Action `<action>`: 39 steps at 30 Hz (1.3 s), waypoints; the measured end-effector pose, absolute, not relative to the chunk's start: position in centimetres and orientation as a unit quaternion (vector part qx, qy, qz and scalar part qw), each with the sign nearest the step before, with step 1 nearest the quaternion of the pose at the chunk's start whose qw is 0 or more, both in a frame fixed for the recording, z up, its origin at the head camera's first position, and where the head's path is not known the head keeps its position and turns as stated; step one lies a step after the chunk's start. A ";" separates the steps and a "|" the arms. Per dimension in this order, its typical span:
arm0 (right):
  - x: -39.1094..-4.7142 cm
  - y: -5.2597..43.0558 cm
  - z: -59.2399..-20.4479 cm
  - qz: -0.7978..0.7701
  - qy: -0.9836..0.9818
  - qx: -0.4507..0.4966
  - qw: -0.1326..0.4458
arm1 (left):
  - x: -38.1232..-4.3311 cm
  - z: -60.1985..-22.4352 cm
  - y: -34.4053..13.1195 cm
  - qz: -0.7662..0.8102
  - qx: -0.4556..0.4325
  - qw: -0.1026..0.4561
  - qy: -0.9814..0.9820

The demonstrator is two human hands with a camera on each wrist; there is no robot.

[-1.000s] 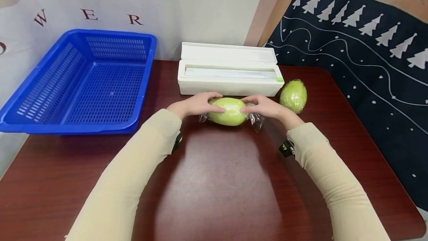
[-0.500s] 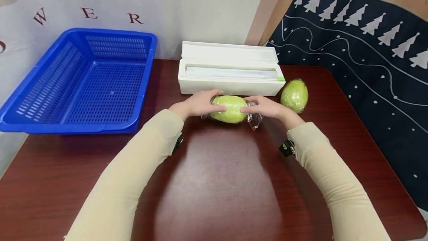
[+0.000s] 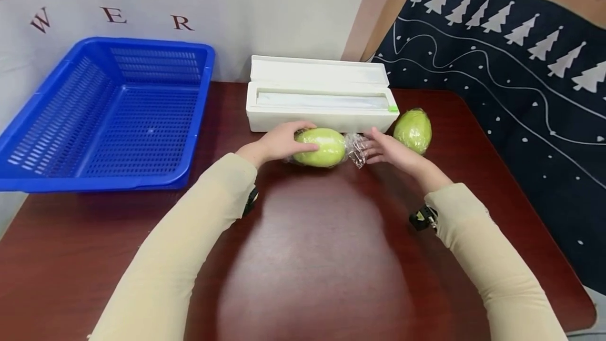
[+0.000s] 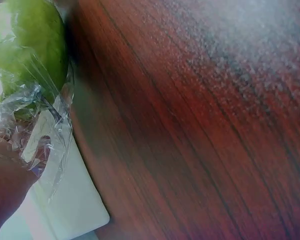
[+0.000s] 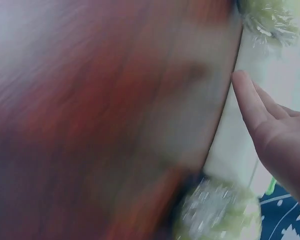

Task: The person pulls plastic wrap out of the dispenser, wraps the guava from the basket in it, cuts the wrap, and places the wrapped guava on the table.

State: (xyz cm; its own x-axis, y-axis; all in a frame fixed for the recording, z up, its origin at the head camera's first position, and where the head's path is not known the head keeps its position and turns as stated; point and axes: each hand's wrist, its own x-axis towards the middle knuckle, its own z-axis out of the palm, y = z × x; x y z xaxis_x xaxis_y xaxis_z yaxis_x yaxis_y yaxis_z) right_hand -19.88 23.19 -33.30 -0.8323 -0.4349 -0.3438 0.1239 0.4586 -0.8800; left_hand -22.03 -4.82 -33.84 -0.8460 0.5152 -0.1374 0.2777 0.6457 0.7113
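Note:
A yellow-green oval fruit (image 3: 325, 147) in clear plastic wrap lies on its side near the middle of the table. My left hand (image 3: 280, 142) grips its left end, thumb in front and the other fingers partly hidden behind. In the left wrist view, crumpled film (image 4: 40, 130) bunches between that hand and the fruit (image 4: 27, 45). From the fruit's right end sticks out a loose tail of wrap (image 3: 355, 149). My right hand (image 3: 392, 150) is beside this tail with its fingers extended, and in the right wrist view the hand (image 5: 277, 132) appears apart from both fruits.
Behind the fruit stands a white cling-film box (image 3: 322, 120), lid up, a film roll inside. A second wrapped fruit (image 3: 413, 130) sits at its right end. On the left is a blue perforated basket (image 3: 182, 178) on the dark red table (image 3: 312, 257).
My right hand has let go of the fruit's right end and drawn back to the right, its fingers straightening. My left hand keeps its grip.

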 end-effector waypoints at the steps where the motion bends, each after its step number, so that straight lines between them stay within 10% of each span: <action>1: -19.7 23.4 -33.4 -0.519 0.802 -0.096 0.281 | -22.1 -33.9 -5.0 0.360 0.217 0.167 0.892; 7: -17.9 22.3 -33.9 -0.508 0.804 -0.144 0.273 | -22.4 -34.0 -5.0 0.372 0.207 0.167 0.889; 27: -18.1 15.6 -34.4 -0.100 0.933 -0.345 -0.008 | -22.8 -33.6 -4.7 0.387 0.204 0.201 0.876; 39: -18.8 15.5 -33.5 -0.055 0.937 -0.344 0.031 | -22.8 -32.5 -7.5 0.390 0.167 0.268 0.865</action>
State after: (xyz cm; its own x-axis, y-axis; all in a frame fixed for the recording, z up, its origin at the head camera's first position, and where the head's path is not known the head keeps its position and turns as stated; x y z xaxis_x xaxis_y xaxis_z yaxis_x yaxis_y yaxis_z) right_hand -18.84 15.49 -33.53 -0.7611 -0.6484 -0.0199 -0.6415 0.7568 -0.1251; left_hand -22.76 -7.45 -32.47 -0.8006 0.4978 -0.3334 0.0791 0.6394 0.7648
